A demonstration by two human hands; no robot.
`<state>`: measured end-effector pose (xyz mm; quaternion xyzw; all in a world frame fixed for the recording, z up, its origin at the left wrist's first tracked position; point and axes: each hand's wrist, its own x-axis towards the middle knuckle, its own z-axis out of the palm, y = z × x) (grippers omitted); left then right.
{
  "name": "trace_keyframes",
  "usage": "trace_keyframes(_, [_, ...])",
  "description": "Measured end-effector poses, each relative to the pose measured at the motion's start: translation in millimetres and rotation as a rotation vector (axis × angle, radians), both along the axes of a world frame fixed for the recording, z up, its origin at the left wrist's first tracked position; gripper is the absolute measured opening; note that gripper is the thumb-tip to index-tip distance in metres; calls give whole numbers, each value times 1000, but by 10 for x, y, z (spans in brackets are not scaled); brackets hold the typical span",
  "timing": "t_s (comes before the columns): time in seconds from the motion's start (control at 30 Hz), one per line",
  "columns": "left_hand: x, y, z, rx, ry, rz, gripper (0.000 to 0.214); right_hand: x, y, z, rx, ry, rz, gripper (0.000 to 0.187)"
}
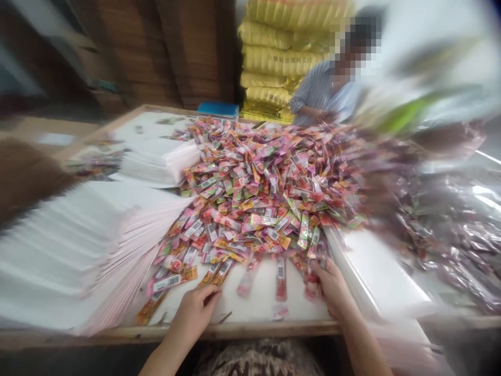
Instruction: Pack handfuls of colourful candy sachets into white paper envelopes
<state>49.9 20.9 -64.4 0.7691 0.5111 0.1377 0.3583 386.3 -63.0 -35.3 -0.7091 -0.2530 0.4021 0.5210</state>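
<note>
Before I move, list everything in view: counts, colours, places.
Table: one, white, wooden rim, centre.
Packets: too many to count, pink, red, orange, green, heaped centrally.
Fanned stacks: two, white with pink edges, left.
Flat stack: at least one, white, right.
Box-like item: one, blue, far table edge.
Sacks: at least five, yellow, behind table.
Tall stacks: several, brown, back left.
Glossy plastic: uncountable, silvery purple, right, blurred.
Co-worker: one, striped blue shirt, far side.
Left grip: one, bare, beside orange packets.
Right grip: one, bare, at red packet.
</note>
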Motion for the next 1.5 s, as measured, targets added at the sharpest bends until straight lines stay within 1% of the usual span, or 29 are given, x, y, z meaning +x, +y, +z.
trace_keyframes(0.03, [-15,10,18,5,-2,7,20,-85,66,-36,-60,-131,38,30])
trace_keyframes(0.13, [-68,27,86,26,-11,39,19,-329,211,-193,-288,-654,164,30])
trace_keyframes(0.17, [-100,28,104,33,-17,55,19,-376,218,-239,-358,-776,224,30])
trace_keyframes(0.2, [-140,28,118,39,-22,73,19,-402,202,-272,-412,-856,293,27])
trace_keyframes(0.23, [-187,29,125,44,-28,94,18,-412,169,-286,-434,-900,367,23])
trace_keyframes(0.27, [-240,31,125,47,-32,118,18,-417,128,-280,-417,-916,438,17])
trace_keyframes(0.33, [-342,42,109,51,-36,169,19,-459,63,-211,-298,-889,557,10])
trace_keyframes(0.37, [-384,50,98,52,-36,191,19,-516,56,-159,-222,-856,613,13])
trace_keyframes(0.4, [-413,60,88,55,-36,207,19,-601,73,-105,-142,-830,670,21])
trace_keyframes(0.47, [-429,81,81,65,-37,216,17,-836,176,-21,-2,-832,804,40])
trace_keyframes(0.5, [-417,90,87,73,-38,210,16,-961,252,0,45,-869,872,45])
trace_keyframes(0.53, [-396,100,97,83,-41,201,15,-1073,330,8,69,-922,927,45])
trace_keyframes(0.6, [-337,121,130,107,-47,184,16,-1216,455,-5,62,-1008,984,31])
trace_keyframes(0.67, [-272,154,172,131,-58,178,17,-1223,496,-21,71,-1001,966,19])
trace_keyframes(0.77, [-165,227,262,194,-75,154,23,-1040,424,-2,165,-861,881,9])
trace_keyframes(0.83, [-89,267,345,282,-33,40,34,-878,352,18,164,-764,787,6])
trace_keyframes(0.9, [-29,278,425,329,47,-137,38,-747,299,12,88,-679,665,14])
trace_keyframes(0.97, [-17,265,461,306,97,-259,35,-678,273,-32,-8,-608,551,23])
trace_keyframes(1.0, [-35,261,455,294,91,-282,32,-670,270,-62,-38,-582,508,25])
trace_keyframes(1.03, [-68,266,434,291,61,-269,29,-679,272,-94,-49,-557,475,24])
trace_keyframes(1.07, [-113,285,400,302,20,-221,25,-702,279,-125,-44,-530,452,24])
trace_keyframes(1.13, [-210,377,314,338,-53,-61,22,-780,302,-173,-11,-466,446,25])
trace_keyframes(1.23, [-271,634,183,397,-45,215,22,-917,351,-212,32,-388,475,27])
trace_keyframes(1.33, [-172,919,96,438,26,383,13,-994,393,-241,36,-309,460,28])
trace_keyframes(1.4, [-85,1049,108,448,56,445,12,-984,402,-251,21,-244,451,29])
trace_keyframes(1.43, [-59,1084,144,452,58,453,12,-962,401,-246,11,-227,448,29])
trace_keyframes(1.5, [-60,1079,281,469,36,417,12,-902,396,-196,15,-253,456,25])
